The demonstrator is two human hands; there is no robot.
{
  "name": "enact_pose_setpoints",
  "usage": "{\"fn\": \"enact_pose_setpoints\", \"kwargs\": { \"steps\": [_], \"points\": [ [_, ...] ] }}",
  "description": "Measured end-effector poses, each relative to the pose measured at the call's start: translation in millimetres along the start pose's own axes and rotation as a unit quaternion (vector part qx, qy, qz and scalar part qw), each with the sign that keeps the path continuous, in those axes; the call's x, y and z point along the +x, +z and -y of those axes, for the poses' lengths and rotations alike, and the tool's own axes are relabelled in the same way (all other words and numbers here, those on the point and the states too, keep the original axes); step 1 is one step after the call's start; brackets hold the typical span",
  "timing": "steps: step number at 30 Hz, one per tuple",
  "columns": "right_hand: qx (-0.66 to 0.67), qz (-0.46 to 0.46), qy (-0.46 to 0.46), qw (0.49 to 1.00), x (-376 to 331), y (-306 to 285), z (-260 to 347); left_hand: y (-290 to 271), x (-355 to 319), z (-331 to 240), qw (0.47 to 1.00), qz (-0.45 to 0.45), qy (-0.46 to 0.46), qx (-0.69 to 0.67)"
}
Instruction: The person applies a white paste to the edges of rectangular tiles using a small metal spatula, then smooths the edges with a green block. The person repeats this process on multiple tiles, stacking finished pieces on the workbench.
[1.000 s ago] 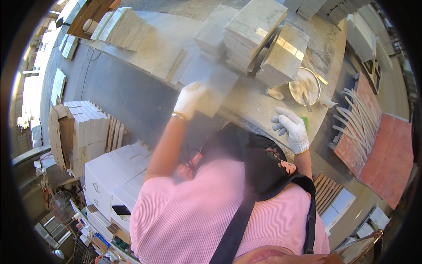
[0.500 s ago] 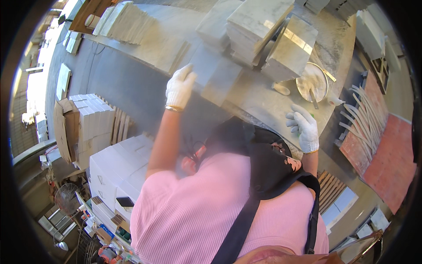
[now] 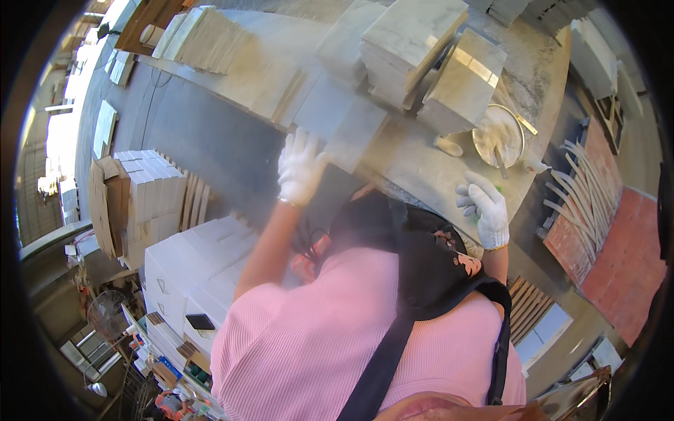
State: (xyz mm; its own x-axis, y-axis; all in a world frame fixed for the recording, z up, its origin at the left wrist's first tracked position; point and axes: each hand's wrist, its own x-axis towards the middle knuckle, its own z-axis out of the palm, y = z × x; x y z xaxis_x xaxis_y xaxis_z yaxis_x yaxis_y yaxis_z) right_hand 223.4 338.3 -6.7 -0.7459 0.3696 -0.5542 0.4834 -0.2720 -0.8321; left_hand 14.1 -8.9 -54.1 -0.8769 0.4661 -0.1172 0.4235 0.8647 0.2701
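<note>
My left hand [image 3: 300, 166], in a white knit glove, is held at the edge of the worktable with its fingers stretched out and slightly apart. It is empty and lies beside a flat pale stone tile [image 3: 357, 133] at the table's edge; whether it touches the tile I cannot tell. On the right, my right hand [image 3: 484, 208], gloved the same way, is over the table's near edge. Its fingers are loosely bent and apart, with nothing visible in them. Beyond it is a round pan [image 3: 521, 149] of pale paste or powder, with a flat-handled tool [image 3: 500, 158] in it.
Stacks of marble tiles [image 3: 411, 35] [image 3: 460, 88] stand on the table, with more tiles [image 3: 210, 42] at far left. A white bottle [image 3: 536, 166] is near the right edge. White cartons [image 3: 189, 263] with a phone [image 3: 201, 321] sit left; pale strips [image 3: 579, 186] lie right.
My left hand has come down and slightly right, toward the table's edge and the flat tile, its fingers now more spread. My right hand has barely moved.
</note>
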Motion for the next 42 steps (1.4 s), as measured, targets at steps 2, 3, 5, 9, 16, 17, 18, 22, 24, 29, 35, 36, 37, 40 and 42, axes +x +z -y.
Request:
{"fn": "enact_pose_setpoints", "kwargs": {
  "steps": [2, 3, 5, 9, 16, 17, 18, 22, 24, 29, 35, 36, 37, 40, 42],
  "points": [
    [0.0, -0.012, 0.012, 1.0, -0.1, -0.2, 1.0, -1.8, -2.4, 9.0, 0.997, -0.033, -0.024, -0.06],
    [0.001, 0.002, 0.004, 1.0, -0.1, 0.3, 1.5, 2.1, 0.7, 6.9, 0.997, -0.05, -0.014, -0.054],
    [-0.021, -0.006, 0.017, 1.0, 0.2, 2.6, 2.0, 10.6, 11.1, -3.7, 0.996, -0.082, 0.002, -0.045],
    [-0.017, 0.03, -0.022, 0.999, 1.6, 6.6, 1.7, 25.5, 40.3, -56.0, 0.997, -0.059, 0.05, -0.012],
    [0.006, 0.022, -0.021, 1.0, -5.2, -5.1, -4.0, 5.7, 53.0, -96.0, 0.997, -0.077, 0.008, 0.007],
    [0.008, 0.021, -0.036, 0.999, -6.6, -6.8, -5.1, 3.4, 55.9, -95.6, 1.0, 0.003, -0.022, -0.007],
    [0.016, 0.021, -0.029, 0.999, -7.7, -8.2, -5.7, 2.2, 57.8, -96.5, 1.0, 0.0, -0.019, -0.004],
    [0.024, 0.015, -0.013, 1.0, -7.5, -8.8, -1.6, -0.1, 59.9, -95.9, 0.999, 0.028, -0.028, -0.009],
    [0.032, 0.019, -0.031, 0.999, -5.3, -7.6, 7.5, 0.1, 58.5, -93.0, 0.999, 0.024, -0.015, -0.02],
    [0.003, -0.018, -0.137, 0.99, 5.0, -2.8, 56.0, -4.5, 50.3, -91.2, 0.997, -0.066, 0.034, 0.029],
    [-0.069, -0.083, -0.261, 0.959, 53.5, 8.5, 137.7, -55.9, 39.1, -133.6, 0.913, -0.009, 0.019, -0.407],
    [-0.1, -0.09, -0.279, 0.951, 64.6, 10.0, 148.0, -64.2, 38.2, -142.9, 0.9, 0.014, 0.004, -0.436],
    [-0.106, -0.079, -0.264, 0.955, 75.4, 10.4, 156.7, -70.5, 37.7, -151.4, 0.883, 0.026, -0.001, -0.468],
    [-0.117, -0.047, -0.248, 0.961, 100.5, 12.6, 168.3, -77.1, 40.9, -167.6, 0.852, 0.038, -0.015, -0.522],
    [-0.125, -0.039, -0.249, 0.96, 108.0, 12.5, 167.9, -75.1, 40.0, -169.0, 0.845, 0.035, -0.024, -0.534]
  ]
}}
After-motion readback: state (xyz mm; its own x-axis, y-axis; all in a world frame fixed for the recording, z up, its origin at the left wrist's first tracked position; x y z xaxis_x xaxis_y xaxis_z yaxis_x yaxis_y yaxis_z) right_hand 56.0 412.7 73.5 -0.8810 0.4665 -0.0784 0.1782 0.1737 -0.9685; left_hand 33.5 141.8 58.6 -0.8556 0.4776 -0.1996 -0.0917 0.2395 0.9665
